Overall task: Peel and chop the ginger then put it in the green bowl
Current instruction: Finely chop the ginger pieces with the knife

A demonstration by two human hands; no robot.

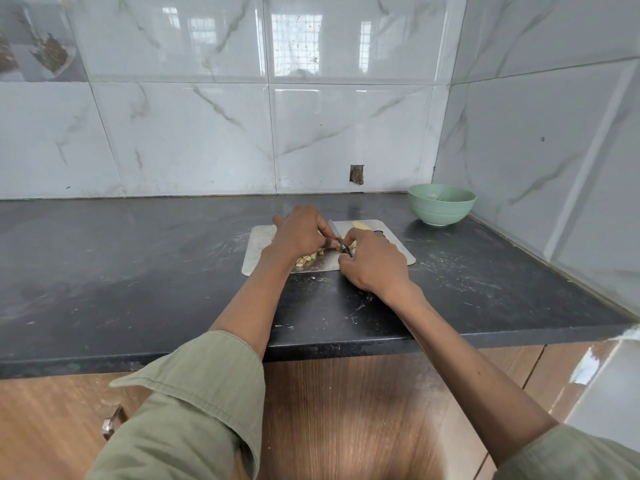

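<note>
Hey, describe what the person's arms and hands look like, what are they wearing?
Both arms wear loose olive-green shirt sleeves of a woven fabric, pushed up so the forearms are bare. The left sleeve ends in a wide, stitched cuff that flares open; the right sleeve shows only at the frame's lower corner. The left hand and right hand are bare: no gloves, rings, watch or bracelets visible.

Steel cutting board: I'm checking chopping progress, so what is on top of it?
On the steel cutting board: chopped ginger cubes, an uncut ginger piece, and the knife. Both hands cover whatever is being cut.
</note>
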